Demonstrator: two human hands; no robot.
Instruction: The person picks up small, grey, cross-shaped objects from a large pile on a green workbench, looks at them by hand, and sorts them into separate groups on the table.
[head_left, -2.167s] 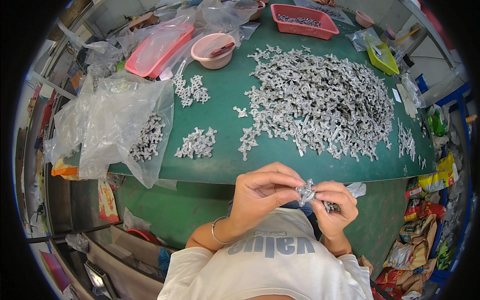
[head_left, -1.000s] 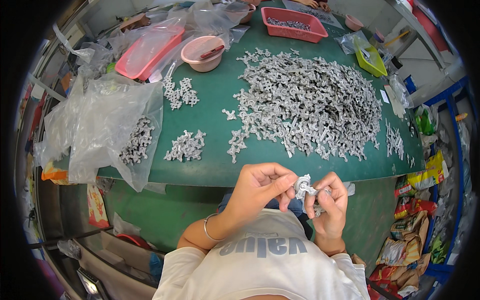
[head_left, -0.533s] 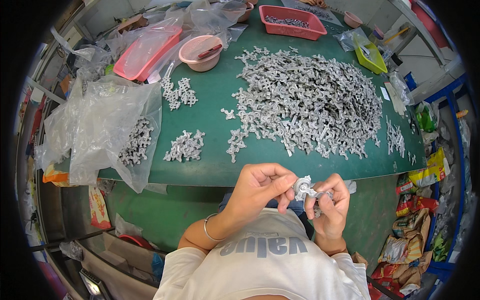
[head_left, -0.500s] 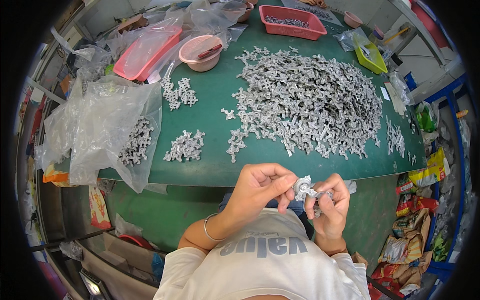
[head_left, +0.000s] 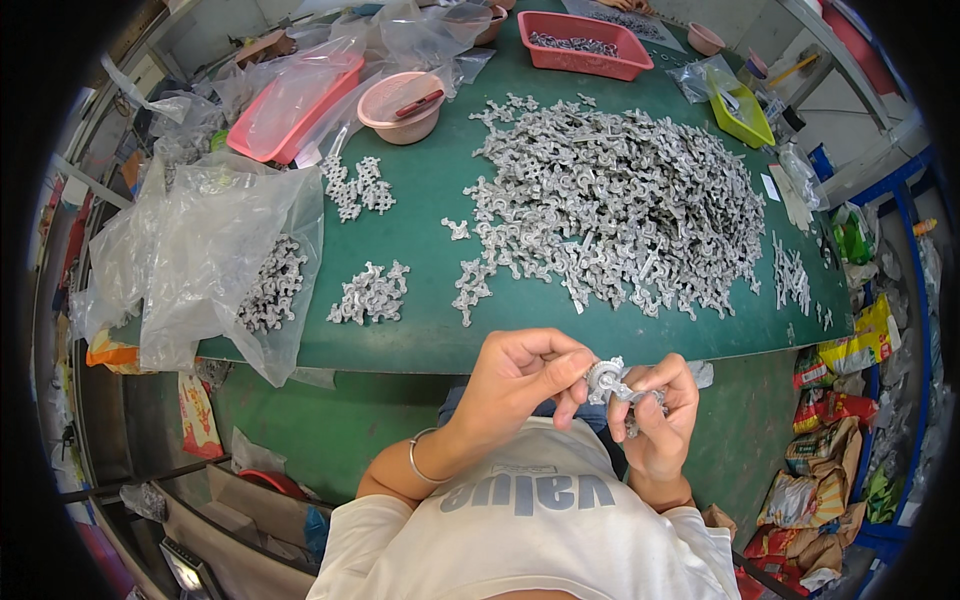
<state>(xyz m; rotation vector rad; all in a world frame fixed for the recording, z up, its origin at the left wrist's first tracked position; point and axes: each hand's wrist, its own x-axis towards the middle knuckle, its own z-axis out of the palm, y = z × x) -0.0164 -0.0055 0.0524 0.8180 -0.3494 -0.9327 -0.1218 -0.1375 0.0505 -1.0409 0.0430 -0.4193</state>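
In front of my chest, just off the near table edge, a small silver-grey metal casting (head_left: 606, 379) with a round, toothed-looking rim is held between both hands. My left hand (head_left: 525, 385) pinches its left side between thumb and fingertips. My right hand (head_left: 660, 415) is closed around its right side, with more grey metal showing among the fingers; whether that is one part or more I cannot tell. Beyond the hands, a large heap of similar castings (head_left: 620, 200) covers the green table (head_left: 420, 345). A smaller pile of castings (head_left: 370, 292) lies to the left.
A clear plastic bag (head_left: 205, 255) with castings lies at the left, below a pink tray (head_left: 300, 110). A pink bowl (head_left: 402, 108) carries a red-handled tool. Farther back stand a red basin (head_left: 585, 45) and a yellow-green tray (head_left: 740, 115). Narrow metal strips (head_left: 790, 273) lie at right.
The casting has turned or tilted slightly between my fingers. My right thumb and fingers have shifted a little on it; the left hand is almost still.
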